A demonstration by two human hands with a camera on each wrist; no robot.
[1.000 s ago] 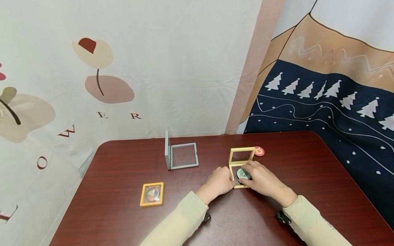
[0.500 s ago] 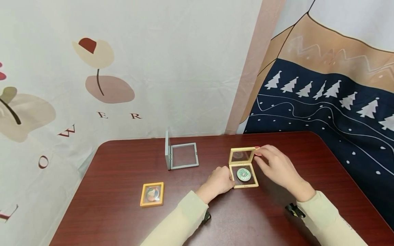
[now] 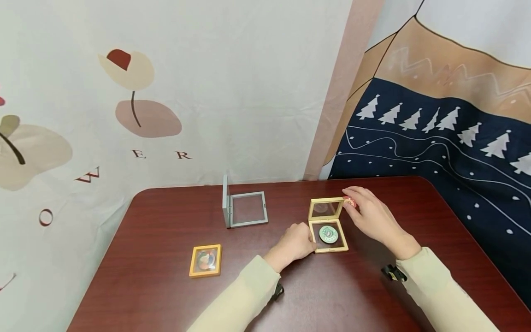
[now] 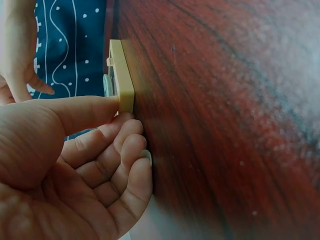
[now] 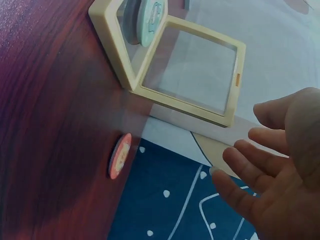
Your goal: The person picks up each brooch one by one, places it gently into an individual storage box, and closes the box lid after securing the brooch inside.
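Note:
A pale yellow hinged display case (image 3: 327, 249) lies open on the table, its clear-windowed lid (image 5: 190, 67) raised. A round green disc (image 3: 328, 234) rests on the window of its lower half. My left hand (image 3: 292, 242) holds the lower half's left front corner, pinching it between thumb (image 4: 95, 107) and index finger. Beyond the case on the right, my right hand (image 3: 373, 216) hovers with loosely bent fingers (image 5: 240, 195) and holds nothing. A red round disc (image 5: 120, 156) lies on the table behind the lid, apart from that hand; in the head view the fingers partly cover it.
A grey display case (image 3: 248, 225) stands open at the back, its lid upright. Front left lies a closed orange-yellow case (image 3: 205, 275) with a colourful round piece inside. The dark red table (image 3: 157, 221) ends at a hanging cloth (image 3: 249, 115) behind.
My right hand has left the green disc and moved right and back, over by the red disc. My left hand has stayed at the case's corner.

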